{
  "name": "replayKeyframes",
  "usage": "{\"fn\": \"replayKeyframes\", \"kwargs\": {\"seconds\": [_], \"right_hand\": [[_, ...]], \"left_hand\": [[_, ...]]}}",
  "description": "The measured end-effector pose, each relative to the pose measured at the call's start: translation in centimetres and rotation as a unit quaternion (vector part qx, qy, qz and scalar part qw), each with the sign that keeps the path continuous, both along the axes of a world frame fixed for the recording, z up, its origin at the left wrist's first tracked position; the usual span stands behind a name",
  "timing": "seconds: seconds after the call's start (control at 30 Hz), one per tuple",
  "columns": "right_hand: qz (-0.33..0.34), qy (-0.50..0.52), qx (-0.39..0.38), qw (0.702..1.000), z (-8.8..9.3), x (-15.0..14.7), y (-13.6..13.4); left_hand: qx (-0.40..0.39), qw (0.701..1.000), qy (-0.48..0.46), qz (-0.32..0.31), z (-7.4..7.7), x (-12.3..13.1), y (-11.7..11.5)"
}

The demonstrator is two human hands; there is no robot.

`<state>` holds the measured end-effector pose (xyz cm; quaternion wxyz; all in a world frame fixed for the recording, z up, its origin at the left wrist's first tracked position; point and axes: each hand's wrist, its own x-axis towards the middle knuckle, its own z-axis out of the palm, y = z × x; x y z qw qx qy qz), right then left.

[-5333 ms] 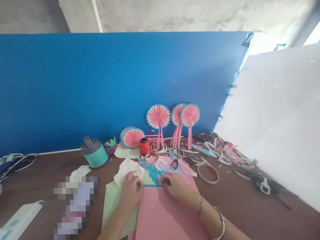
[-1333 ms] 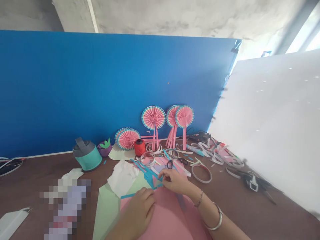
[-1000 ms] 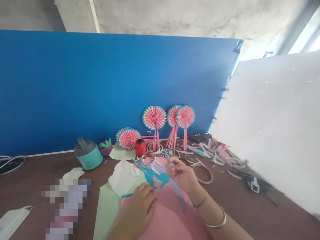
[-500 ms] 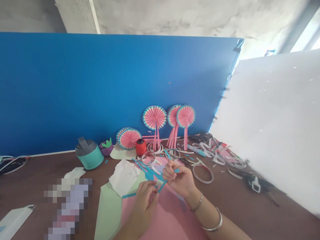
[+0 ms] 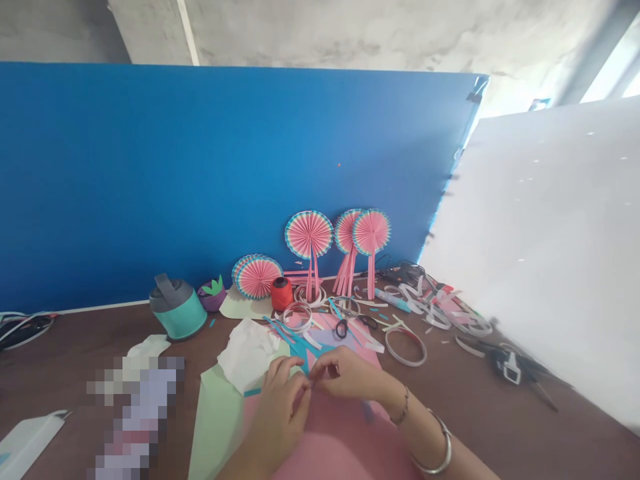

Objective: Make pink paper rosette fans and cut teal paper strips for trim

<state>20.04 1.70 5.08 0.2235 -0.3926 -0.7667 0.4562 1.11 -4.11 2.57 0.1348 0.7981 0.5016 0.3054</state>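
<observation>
My left hand (image 5: 280, 407) and my right hand (image 5: 345, 375) meet fingertip to fingertip over a pink paper sheet (image 5: 350, 443). Both hands are closed in a pinch; whatever lies between the fingertips is hidden. A blue paper strip (image 5: 252, 392) runs along the sheet's far edge and passes beneath my left hand. Just beyond the fingers lie more blue paper strips (image 5: 295, 345). The pink sheet overlaps a pale green sheet (image 5: 216, 420). A pair of scissors, its black handle (image 5: 341, 329) showing, rests on paper scraps past my right hand.
Crumpled white paper (image 5: 247, 353) lies left of the blue strips. Pink pleated paper fans (image 5: 309, 235) lean against the blue partition (image 5: 200, 167). Rolls of tape (image 5: 406, 347), a red spool (image 5: 281, 293) and a teal container (image 5: 179, 313) stand around. Paper scraps (image 5: 425, 303) and tools (image 5: 510, 367) fill the right side.
My right hand has come down from its raised position, where it held a small blue paper piece, to meet my left fingertips. The scissors' handle behind it has come into view.
</observation>
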Motion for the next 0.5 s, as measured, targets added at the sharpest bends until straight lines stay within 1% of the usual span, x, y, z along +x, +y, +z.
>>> {"fn": "replayKeyframes", "kwargs": {"seconds": [0.07,0.2,0.27,0.3,0.37,0.43,0.5], "right_hand": [[-0.011,-0.022,0.008,1.000,-0.4,-0.1,0.0],[-0.027,-0.026,0.007,0.999,-0.6,0.5,0.6],[-0.051,-0.035,0.015,0.998,-0.9,0.9,1.1],[-0.068,-0.040,0.008,0.997,-1.1,1.0,1.4],[-0.104,-0.048,-0.033,0.993,-1.7,1.1,1.8],[-0.134,-0.053,-0.068,0.987,-2.4,1.0,2.1],[-0.152,-0.066,-0.066,0.984,-2.9,0.8,2.2]], "left_hand": [[0.001,1.000,0.006,0.004,-0.1,0.0,0.0],[-0.005,1.000,0.004,0.018,-0.1,0.0,0.2],[-0.010,1.000,0.003,0.030,-0.1,0.0,0.3],[-0.013,0.999,0.003,0.031,-0.1,0.0,0.3],[-0.023,1.000,0.010,0.017,0.0,0.1,0.2],[-0.038,0.999,0.024,-0.013,0.1,0.3,0.1],[-0.050,0.997,0.043,-0.039,0.0,0.4,0.0]]}}
